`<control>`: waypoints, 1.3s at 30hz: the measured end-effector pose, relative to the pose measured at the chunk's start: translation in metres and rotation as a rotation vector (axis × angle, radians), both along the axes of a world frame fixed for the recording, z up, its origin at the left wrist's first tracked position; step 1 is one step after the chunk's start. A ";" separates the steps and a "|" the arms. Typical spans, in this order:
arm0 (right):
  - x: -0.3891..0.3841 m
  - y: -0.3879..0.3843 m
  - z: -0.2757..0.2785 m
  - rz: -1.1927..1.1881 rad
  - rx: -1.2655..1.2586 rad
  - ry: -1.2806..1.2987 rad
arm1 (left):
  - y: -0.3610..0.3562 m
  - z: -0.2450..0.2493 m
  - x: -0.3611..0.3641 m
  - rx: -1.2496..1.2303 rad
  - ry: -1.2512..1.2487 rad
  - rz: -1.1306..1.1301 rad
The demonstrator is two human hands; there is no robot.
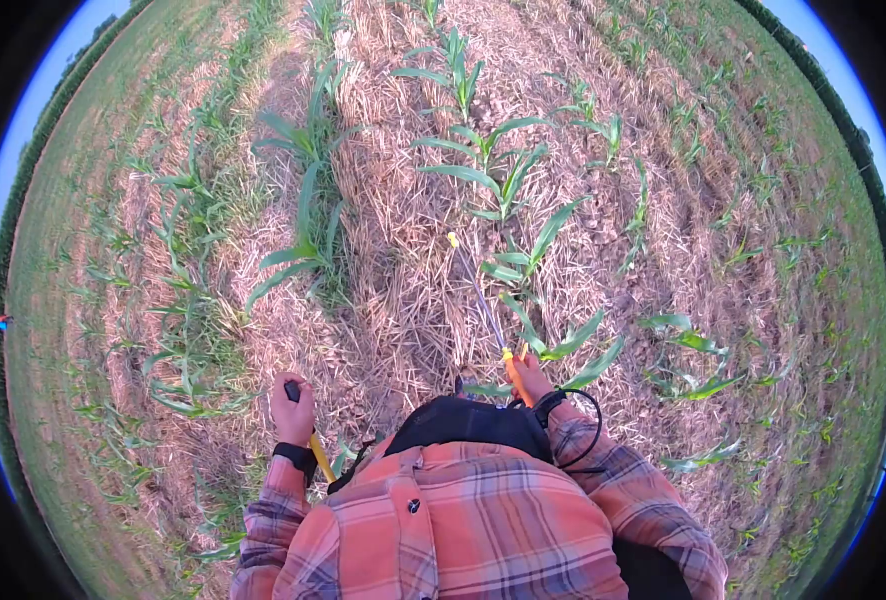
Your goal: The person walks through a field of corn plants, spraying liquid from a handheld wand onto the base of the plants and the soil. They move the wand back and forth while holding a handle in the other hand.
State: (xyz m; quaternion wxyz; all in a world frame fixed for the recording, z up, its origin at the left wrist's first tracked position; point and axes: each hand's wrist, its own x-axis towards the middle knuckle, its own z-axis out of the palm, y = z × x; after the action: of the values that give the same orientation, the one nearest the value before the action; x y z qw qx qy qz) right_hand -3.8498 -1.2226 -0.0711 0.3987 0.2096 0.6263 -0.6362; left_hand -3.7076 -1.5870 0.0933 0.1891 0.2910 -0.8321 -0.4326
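Observation:
My right hand (534, 379) is wrapped around the yellow-orange handle of a spray wand (481, 300). Its thin metal tube points forward and slightly left, ending in a yellow nozzle (453, 240) beside a young corn plant (503, 185). Out to the left, my left hand (296, 415) is closed on the black grip of a pump lever (321, 458), whose yellow shaft runs back past my wrist toward my side. A black cable or hose (595, 400) loops by my right wrist. Whatever the lever and wand connect to is hidden behind my body.
Rows of young corn (305, 250) run forward on both sides, with straw residue (393, 270) covering the soil between them. Grassy weeds (238, 170) grow thickly along the left row. More corn leaves (698, 340) stand at the right. Far left, a small figure (2, 320) appears near the field edge.

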 end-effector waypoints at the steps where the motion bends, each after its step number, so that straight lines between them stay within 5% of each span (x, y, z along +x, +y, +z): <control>1: -0.009 0.003 0.002 -0.045 0.004 0.027 | -0.005 0.001 -0.004 0.097 -0.063 0.041; 5: -0.043 0.018 0.010 -0.126 0.118 0.040 | 0.018 0.100 -0.007 0.258 0.126 0.128; 8: -0.062 0.017 0.008 -0.198 0.104 -0.003 | 0.004 0.119 0.009 0.192 0.208 0.147; 14: -0.092 -0.012 0.014 -0.167 0.197 0.099 | -0.041 0.038 -0.069 0.221 -0.002 0.115; 15: -0.099 -0.023 0.012 -0.173 0.202 0.103 | -0.055 0.010 -0.079 0.028 0.025 0.022; 29: -0.166 -0.175 0.050 0.071 0.305 0.175 | -0.169 0.005 -0.127 0.299 -0.008 0.140; 39: -0.213 -0.239 0.066 0.195 0.233 0.174 | -0.204 -0.003 -0.151 0.216 0.008 0.172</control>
State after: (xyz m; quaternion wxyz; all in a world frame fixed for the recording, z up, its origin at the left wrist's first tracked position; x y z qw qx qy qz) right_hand -4.0626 -1.4617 -0.0054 0.3760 0.1366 0.7453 -0.5334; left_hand -3.8586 -1.7911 0.0900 0.1965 0.3780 -0.7518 -0.5032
